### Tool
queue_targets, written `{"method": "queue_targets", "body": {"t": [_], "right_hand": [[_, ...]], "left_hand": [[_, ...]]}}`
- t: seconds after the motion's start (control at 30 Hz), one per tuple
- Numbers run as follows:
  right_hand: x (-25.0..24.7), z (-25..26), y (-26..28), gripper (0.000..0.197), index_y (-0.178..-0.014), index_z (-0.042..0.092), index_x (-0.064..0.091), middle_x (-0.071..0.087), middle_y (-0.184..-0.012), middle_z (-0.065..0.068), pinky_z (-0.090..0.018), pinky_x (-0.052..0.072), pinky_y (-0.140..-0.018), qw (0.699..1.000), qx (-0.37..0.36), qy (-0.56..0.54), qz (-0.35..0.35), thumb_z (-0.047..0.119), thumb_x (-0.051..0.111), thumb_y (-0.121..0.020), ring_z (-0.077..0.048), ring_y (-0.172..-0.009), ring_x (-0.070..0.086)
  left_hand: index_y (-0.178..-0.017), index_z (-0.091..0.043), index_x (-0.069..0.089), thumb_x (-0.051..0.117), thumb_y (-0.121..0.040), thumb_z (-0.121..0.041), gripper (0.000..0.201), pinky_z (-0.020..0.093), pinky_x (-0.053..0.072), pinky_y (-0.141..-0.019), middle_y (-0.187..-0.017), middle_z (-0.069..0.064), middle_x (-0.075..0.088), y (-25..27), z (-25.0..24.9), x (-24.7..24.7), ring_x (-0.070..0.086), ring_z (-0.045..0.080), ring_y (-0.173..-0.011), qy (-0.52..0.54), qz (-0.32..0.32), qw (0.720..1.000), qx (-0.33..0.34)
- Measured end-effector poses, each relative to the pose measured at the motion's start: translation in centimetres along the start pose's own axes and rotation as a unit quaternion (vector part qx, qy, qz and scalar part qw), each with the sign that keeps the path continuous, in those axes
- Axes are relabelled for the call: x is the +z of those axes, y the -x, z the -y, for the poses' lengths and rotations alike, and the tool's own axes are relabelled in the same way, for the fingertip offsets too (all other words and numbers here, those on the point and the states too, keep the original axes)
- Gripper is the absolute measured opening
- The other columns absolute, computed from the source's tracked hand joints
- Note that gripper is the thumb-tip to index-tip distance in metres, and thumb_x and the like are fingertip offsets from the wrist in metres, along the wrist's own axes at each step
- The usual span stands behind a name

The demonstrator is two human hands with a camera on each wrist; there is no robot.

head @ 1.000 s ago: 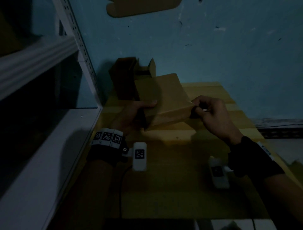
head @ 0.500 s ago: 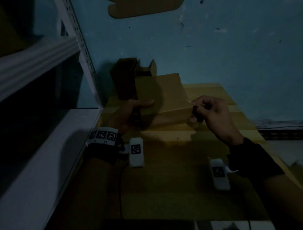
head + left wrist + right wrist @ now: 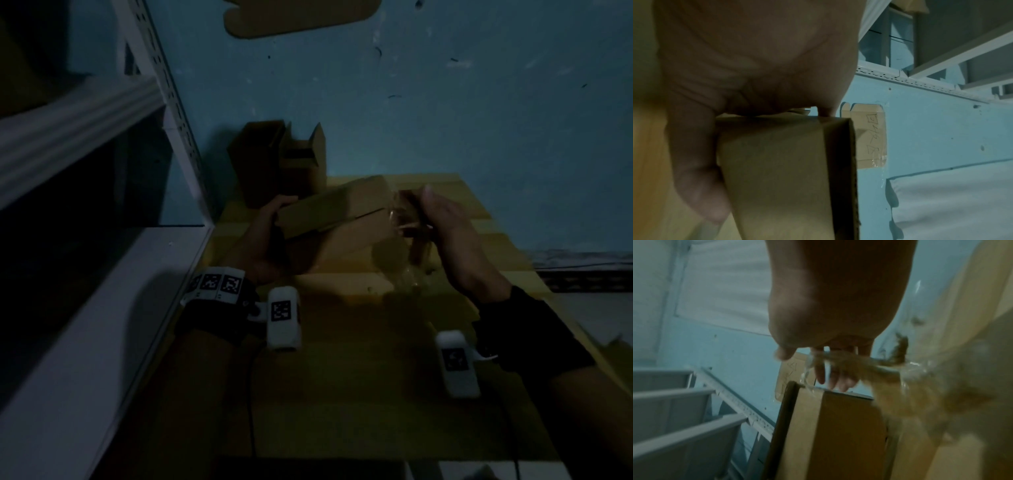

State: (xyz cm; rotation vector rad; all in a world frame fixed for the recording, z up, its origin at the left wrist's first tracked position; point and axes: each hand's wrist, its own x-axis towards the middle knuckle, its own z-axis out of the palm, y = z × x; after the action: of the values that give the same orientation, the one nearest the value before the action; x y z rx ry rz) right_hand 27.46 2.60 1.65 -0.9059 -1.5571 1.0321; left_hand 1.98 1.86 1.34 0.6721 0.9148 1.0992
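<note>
A brown cardboard box (image 3: 335, 219) is held tilted above the yellow table (image 3: 342, 394). My left hand (image 3: 263, 240) grips its left end, thumb along the near side (image 3: 694, 162) and fingers over the top; the box (image 3: 777, 170) fills that wrist view. My right hand (image 3: 442, 226) is just off the box's right end and holds a strip of clear tape (image 3: 404, 222) with brown cardboard fibres stuck to it. The tape (image 3: 859, 365) crosses the fingers (image 3: 840, 382) above the box (image 3: 838, 426), and its loose end hangs down toward the table.
An open cardboard box (image 3: 305, 161) and a darker one (image 3: 257, 161) stand at the back against the blue wall. White metal shelving (image 3: 102, 308) runs along the left side. A cardboard label (image 3: 869, 134) is taped on the wall.
The right hand has pulled the tape strip off the box's right end and moved right and up. The box has turned lower and flatter in the left hand.
</note>
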Motion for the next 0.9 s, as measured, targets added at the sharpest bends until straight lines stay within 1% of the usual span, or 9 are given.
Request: {"method": "queue_targets", "body": {"t": [0.03, 0.13, 0.2, 0.3, 0.4, 0.5, 0.6, 0.8, 0.9], "right_hand": [[0.1, 0.0, 0.0, 0.038, -0.107, 0.007, 0.068, 0.071, -0.090, -0.002, -0.027, 0.056, -0.069, 1.000, 0.001, 0.025, 0.015, 0.038, 0.048, -0.101, -0.012, -0.073, 0.066], [0.3, -0.6, -0.1, 0.032, -0.109, 0.003, 0.065, 0.068, -0.099, -0.021, -0.047, 0.058, -0.070, 0.997, 0.000, 0.072, 0.009, 0.030, 0.071, -0.091, -0.032, -0.076, 0.067], [0.2, -1.1, -0.4, 0.030, -0.105, -0.002, 0.065, 0.068, -0.093, -0.024, -0.040, 0.056, -0.062, 0.998, 0.002, 0.068, -0.018, 0.023, 0.074, -0.090, -0.027, -0.070, 0.066], [0.2, -1.2, -0.5, 0.020, -0.101, -0.002, 0.069, 0.071, -0.084, -0.012, -0.031, 0.052, -0.059, 0.997, -0.006, 0.062, -0.037, 0.016, 0.069, -0.094, -0.018, -0.068, 0.067], [0.3, -1.2, -0.3, 0.018, -0.102, -0.001, 0.070, 0.072, -0.079, -0.011, -0.038, 0.052, -0.050, 0.996, -0.005, 0.078, -0.045, 0.015, 0.064, -0.098, -0.029, -0.069, 0.070], [0.4, -1.4, -0.2, 0.020, -0.095, -0.003, 0.070, 0.065, -0.057, 0.005, -0.036, 0.054, -0.051, 0.992, 0.000, 0.123, -0.027, 0.012, 0.059, -0.100, -0.034, -0.058, 0.065], [0.7, -1.4, -0.3, 0.018, -0.078, -0.013, 0.059, 0.057, -0.056, -0.007, -0.019, 0.039, -0.039, 0.992, 0.023, 0.123, -0.031, -0.004, 0.057, -0.094, -0.028, -0.049, 0.053], [0.7, -1.5, -0.2, 0.024, -0.063, -0.015, 0.052, 0.047, -0.053, -0.010, -0.028, 0.033, -0.040, 0.992, 0.037, 0.113, -0.037, -0.010, 0.064, -0.083, -0.020, -0.040, 0.045], [0.1, -1.0, -0.2, 0.023, -0.063, -0.019, 0.056, 0.049, -0.048, -0.013, -0.020, 0.032, -0.038, 0.993, 0.033, 0.108, -0.029, -0.010, 0.066, -0.082, -0.022, -0.037, 0.042]], "left_hand": [[-0.100, -0.016, 0.069, 0.048, -0.095, -0.045, 0.037, 0.029, 0.053, -0.068, -0.081, 0.005, 0.069, 0.0, 0.0, 0.1, 0.067, 0.020, -0.070, 0.005, 0.009, 1.000, -0.008], [-0.104, -0.019, 0.068, 0.048, -0.091, -0.051, 0.040, 0.035, 0.050, -0.076, -0.088, 0.007, 0.071, 0.0, -0.1, 0.5, 0.069, 0.021, -0.075, -0.016, 0.017, 0.999, -0.027], [-0.107, -0.020, 0.066, 0.044, -0.095, -0.053, 0.042, 0.036, 0.049, -0.076, -0.089, 0.006, 0.071, -0.1, -0.1, 0.7, 0.070, 0.022, -0.076, -0.024, 0.015, 0.999, -0.035], [-0.106, -0.021, 0.065, 0.041, -0.096, -0.054, 0.042, 0.035, 0.049, -0.074, -0.091, 0.006, 0.070, -0.3, 0.1, 0.8, 0.068, 0.022, -0.079, -0.027, 0.004, 0.999, -0.036], [-0.106, -0.020, 0.066, 0.040, -0.097, -0.053, 0.043, 0.036, 0.047, -0.076, -0.092, 0.008, 0.068, -0.4, 0.2, 0.9, 0.064, 0.024, -0.082, -0.029, 0.000, 0.999, -0.031], [-0.105, -0.020, 0.065, 0.042, -0.096, -0.053, 0.041, 0.038, 0.049, -0.074, -0.093, 0.009, 0.068, -0.6, 0.3, 0.9, 0.063, 0.026, -0.086, -0.047, -0.009, 0.998, -0.036], [-0.103, -0.023, 0.064, 0.043, -0.095, -0.053, 0.038, 0.039, 0.047, -0.073, -0.092, 0.008, 0.067, -0.8, 0.5, 0.8, 0.062, 0.027, -0.086, -0.053, -0.017, 0.998, -0.036], [-0.097, -0.021, 0.066, 0.042, -0.096, -0.051, 0.038, 0.039, 0.046, -0.079, -0.082, 0.006, 0.068, -0.5, 0.4, 1.1, 0.060, 0.026, -0.082, -0.072, -0.018, 0.997, -0.033], [-0.091, -0.020, 0.070, 0.042, -0.097, -0.050, 0.041, 0.039, 0.043, -0.079, -0.077, 0.006, 0.068, -0.3, 0.2, 0.8, 0.060, 0.024, -0.078, -0.073, -0.015, 0.997, -0.031]]}}
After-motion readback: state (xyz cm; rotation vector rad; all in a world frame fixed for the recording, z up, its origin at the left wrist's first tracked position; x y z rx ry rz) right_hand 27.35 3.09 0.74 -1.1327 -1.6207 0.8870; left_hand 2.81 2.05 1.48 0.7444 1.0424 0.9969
